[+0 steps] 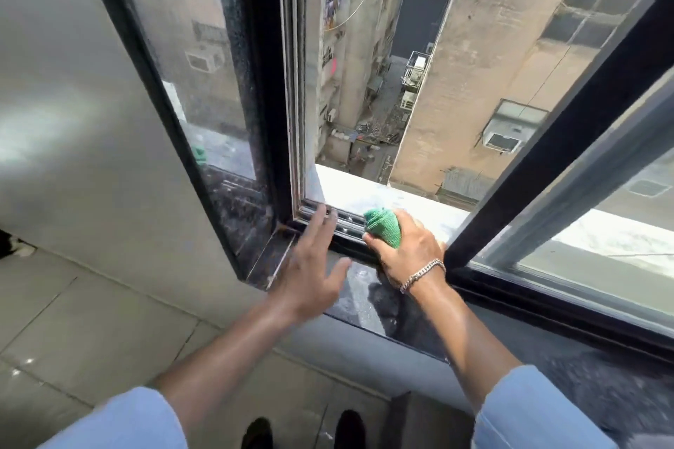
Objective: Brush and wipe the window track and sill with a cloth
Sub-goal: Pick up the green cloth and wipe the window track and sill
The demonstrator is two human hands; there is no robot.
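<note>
My right hand [406, 253] grips a bunched green cloth [383, 226] and presses it onto the window track [346, 220], a dark metal channel with several rails at the bottom of the open window. A silver bracelet circles that wrist. My left hand [313, 266] hovers flat with fingers spread just left of the cloth, fingertips near the track's left corner. The dark stone sill [368, 299] below the track shows pale dust smears. No brush is in view.
A dusty black sash [251, 84] stands at the left, and a second black sash [561, 142] slants across the right. The pale outer ledge [368, 193] lies beyond the track, with a deep drop to an alley. My shoes stand on the tiled floor below.
</note>
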